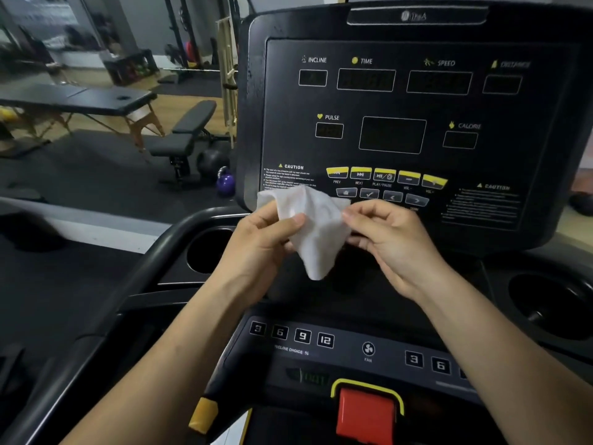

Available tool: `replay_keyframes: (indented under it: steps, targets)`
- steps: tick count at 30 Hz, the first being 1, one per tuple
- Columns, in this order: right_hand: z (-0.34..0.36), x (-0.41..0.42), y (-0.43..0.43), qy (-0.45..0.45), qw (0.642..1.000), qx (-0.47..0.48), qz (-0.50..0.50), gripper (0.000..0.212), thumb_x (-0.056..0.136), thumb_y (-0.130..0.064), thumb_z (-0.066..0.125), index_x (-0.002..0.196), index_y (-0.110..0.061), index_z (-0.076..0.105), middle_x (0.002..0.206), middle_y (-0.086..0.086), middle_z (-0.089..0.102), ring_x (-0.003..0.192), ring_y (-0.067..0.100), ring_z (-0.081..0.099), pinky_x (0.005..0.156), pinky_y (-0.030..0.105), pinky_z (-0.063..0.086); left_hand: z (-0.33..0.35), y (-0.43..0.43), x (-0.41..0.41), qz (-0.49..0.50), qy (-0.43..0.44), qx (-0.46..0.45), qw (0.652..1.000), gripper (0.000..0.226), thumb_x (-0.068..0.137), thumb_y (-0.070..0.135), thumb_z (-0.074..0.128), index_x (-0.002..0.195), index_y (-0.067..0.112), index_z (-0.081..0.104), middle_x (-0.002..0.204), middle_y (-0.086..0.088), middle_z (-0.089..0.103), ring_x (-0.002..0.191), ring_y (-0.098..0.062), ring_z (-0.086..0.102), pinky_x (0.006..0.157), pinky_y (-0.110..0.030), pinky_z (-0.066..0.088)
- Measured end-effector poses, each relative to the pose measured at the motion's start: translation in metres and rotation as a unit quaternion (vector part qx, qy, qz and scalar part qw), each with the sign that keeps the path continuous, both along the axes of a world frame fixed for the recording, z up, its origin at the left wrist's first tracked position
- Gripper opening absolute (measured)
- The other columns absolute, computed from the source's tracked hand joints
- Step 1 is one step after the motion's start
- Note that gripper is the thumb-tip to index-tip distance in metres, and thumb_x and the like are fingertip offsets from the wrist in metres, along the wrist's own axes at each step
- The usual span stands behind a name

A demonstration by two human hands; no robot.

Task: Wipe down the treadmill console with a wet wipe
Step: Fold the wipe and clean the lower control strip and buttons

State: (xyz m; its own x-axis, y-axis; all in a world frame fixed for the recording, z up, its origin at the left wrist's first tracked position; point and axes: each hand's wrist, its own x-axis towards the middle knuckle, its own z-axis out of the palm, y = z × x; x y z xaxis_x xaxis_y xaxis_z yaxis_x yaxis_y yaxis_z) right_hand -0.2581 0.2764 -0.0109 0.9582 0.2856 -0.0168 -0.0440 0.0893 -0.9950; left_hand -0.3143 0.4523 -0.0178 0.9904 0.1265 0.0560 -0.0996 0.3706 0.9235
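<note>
Both hands (324, 239) on wet wipe (316, 226) before treadmill console (401, 101).

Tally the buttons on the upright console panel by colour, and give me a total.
Yellow buttons: 5
Grey buttons: 4
Total: 9

The wet wipe, held between the left hand and the right hand, covers the panel's lower left corner, so any button behind it is not counted.
</note>
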Motion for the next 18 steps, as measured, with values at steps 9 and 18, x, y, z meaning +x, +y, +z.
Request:
replay_keyframes:
  steps: [9,18]
  targets:
    - [0.007,0.0,0.007,0.155,0.974,0.097,0.137,0.04,0.077,-0.024,0.069,0.109,0.0,0.068,0.104,0.017,0.068,0.097,0.03,0.062,0.092,0.043,0.05,0.005,0.011,-0.009,-0.038,-0.003,0.022,0.999,0.044,0.073,-0.004,0.06,0.113,0.013,0.067,0.105,-0.014,0.07,0.096,-0.027,0.067,0.088,-0.041,0.053]
    - [0.014,-0.004,0.008,0.026,0.992,0.121,0.036,0.012,0.078,-0.018,0.067,0.084,-0.01,0.061,0.081,0.007,0.069,0.078,0.017,0.065,0.074,0.032,0.05,0.016,0.014,-0.013,0.11,0.003,0.133,0.985,0.011,0.086,0.0,0.068,0.096,0.003,0.071,0.077,-0.005,0.075,0.068,-0.013,0.071,0.064,-0.024,0.053]
